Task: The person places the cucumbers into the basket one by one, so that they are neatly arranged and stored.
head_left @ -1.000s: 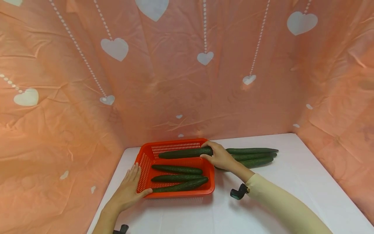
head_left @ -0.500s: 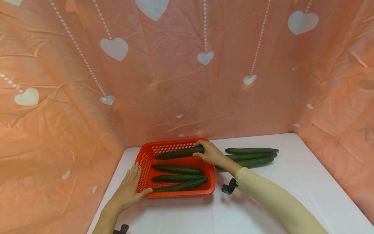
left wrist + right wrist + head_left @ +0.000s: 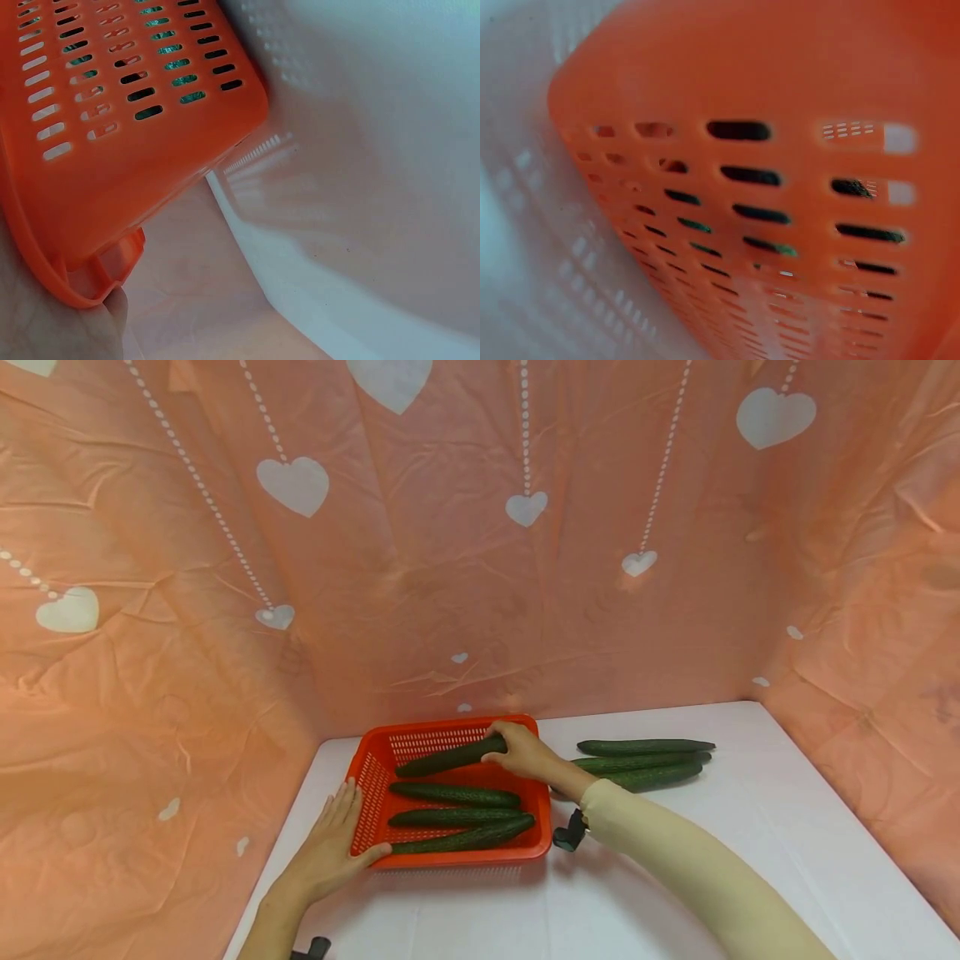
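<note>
An orange-red slotted plastic basket [image 3: 450, 858] stands on the white table. Three dark green cucumbers [image 3: 454, 794] lie in its front half. Over the back part, my right hand [image 3: 523, 752] grips the right end of another cucumber [image 3: 442, 760], whose left end tilts down into the basket. My left hand [image 3: 324, 852] rests on the front left corner with fairly straight fingers along the left rim and the thumb at the front rim. The left wrist view has part of that hand [image 3: 52, 330] against the rim. Only the slotted basket wall [image 3: 727, 67] fills the right wrist view, where the right hand is hidden.
Three more cucumbers [image 3: 648, 764] lie on the white table [image 3: 720, 843] to the right of the basket, partly behind the right forearm. Pink-orange cloth [image 3: 585, 635] with white hearts hangs behind and at both sides. Dark wrist cameras [image 3: 570, 832] sit on the wrists.
My right hand has moved left with the gripped cucumber, bringing it further over the basket and tipping its left end lower. The left hand and the basket have stayed in place.
</note>
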`<state>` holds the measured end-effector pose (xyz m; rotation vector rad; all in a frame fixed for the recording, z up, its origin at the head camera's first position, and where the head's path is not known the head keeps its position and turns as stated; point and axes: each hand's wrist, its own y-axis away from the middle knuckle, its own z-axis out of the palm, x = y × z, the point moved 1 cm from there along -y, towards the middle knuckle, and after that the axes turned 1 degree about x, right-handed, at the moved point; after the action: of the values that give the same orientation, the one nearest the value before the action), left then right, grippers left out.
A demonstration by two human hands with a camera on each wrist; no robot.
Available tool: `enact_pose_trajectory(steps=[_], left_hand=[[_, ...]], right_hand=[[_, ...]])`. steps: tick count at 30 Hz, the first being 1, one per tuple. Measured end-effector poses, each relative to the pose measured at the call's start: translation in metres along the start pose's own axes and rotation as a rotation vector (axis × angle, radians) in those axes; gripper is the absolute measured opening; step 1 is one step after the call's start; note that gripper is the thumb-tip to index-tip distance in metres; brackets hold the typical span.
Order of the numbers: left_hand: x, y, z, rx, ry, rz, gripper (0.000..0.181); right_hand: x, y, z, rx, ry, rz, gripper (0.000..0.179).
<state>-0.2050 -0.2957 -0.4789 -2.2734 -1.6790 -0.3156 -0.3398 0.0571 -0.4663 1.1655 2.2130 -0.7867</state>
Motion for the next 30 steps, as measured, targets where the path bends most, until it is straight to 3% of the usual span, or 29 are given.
enact_pose_trajectory(steps=[13,17,23,30], left_hand=[[0.003,-0.001,0.0,-0.008,0.002,-0.003,0.111],[0.002,0.0,0.001,-0.009,-0.003,-0.005,0.111],[0.002,0.0,0.001,-0.009,0.01,-0.002,0.111],[0.003,0.0,-0.002,-0.011,0.016,-0.008,0.11]], right_hand=[[0.0,-0.005,0.008,-0.02,0.009,0.025,0.03],[0.002,-0.005,0.006,-0.002,-0.036,0.01,0.03],[0.007,0.005,-0.011,0.06,-0.109,-0.078,0.028],[0.019,0.03,-0.042,0.106,-0.123,-0.092,0.029]])
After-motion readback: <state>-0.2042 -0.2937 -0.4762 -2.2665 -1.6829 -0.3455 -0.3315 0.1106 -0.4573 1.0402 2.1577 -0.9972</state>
